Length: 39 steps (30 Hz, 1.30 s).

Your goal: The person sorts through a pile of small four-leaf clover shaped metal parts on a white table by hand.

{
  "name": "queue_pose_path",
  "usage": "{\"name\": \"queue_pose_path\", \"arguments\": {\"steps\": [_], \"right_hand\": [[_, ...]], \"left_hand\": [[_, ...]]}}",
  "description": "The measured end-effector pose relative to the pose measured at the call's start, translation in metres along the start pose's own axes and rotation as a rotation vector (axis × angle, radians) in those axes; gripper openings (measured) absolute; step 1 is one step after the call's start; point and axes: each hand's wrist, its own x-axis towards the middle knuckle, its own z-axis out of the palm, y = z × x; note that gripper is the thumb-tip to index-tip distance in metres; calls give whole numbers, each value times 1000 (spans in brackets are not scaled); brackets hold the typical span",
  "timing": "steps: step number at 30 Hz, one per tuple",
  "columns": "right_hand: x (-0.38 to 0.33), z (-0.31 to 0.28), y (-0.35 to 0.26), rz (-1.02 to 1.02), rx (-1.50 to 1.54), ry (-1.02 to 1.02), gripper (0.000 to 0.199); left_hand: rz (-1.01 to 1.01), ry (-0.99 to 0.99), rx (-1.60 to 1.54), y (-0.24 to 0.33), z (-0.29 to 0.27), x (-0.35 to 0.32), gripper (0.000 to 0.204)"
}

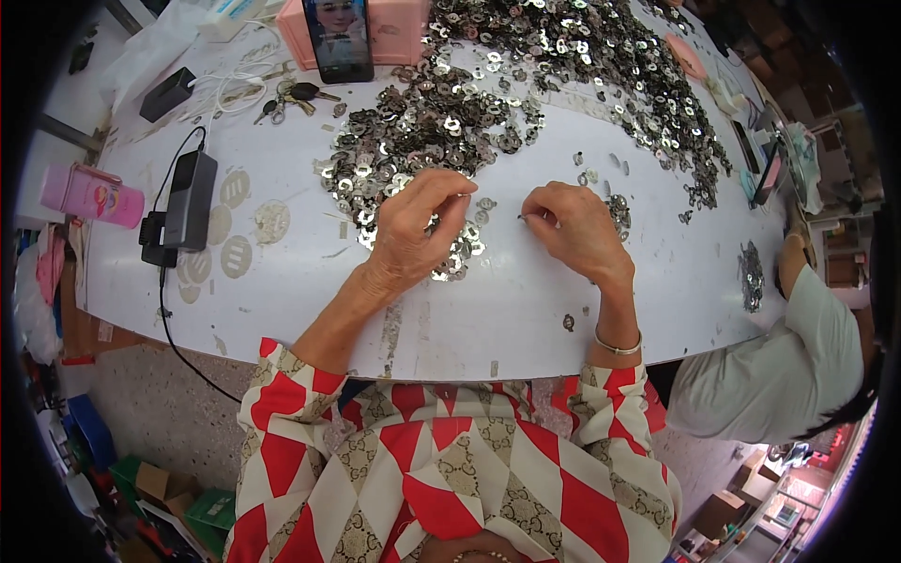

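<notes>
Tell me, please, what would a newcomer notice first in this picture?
First, the great heap of small metal rings spread across the far half of the white table. Next, the left hand and right hand pinching at its near edge. A phone stands upright behind.

- The heap of small ring-shaped parts (488,103) is thin stamped metal, silvery and glossy, catching bright glints.
- The white table top (282,300) looks like painted board: matt, scuffed, stained, with chipped patches along its near edge.
- The black power bank (190,199) is smooth matt plastic; its cable has a dull rubbery skin.
- The phone (339,38) has a glossy glass face and leans on a pink plastic box (399,28).
- The pink bottle (92,194) is smooth, slightly shiny plastic.
- The bangle (618,347) is polished silvery metal.
- The red-and-cream sleeves (291,385) are soft printed cloth, matt.
- The keys (293,97) are dull metal.
</notes>
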Motion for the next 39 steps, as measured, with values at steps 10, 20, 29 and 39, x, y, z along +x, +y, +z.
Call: {"name": "queue_pose_path", "arguments": {"steps": [10,20,29,39], "right_hand": [[7,-6,-21,273,1169,26,10],[5,0,11,54,-287,465,16],[16,33,-13,-237,-63,267,10],[18,27,-10,105,834,128,11]], "left_hand": [[-185,-116,-140,12,-4,-1,17],[-181,-38,-132,0,-4,1,17],[-183,-26,-119,1,-4,1,16],[-331,-128,-223,3,-7,-1,23]]}}
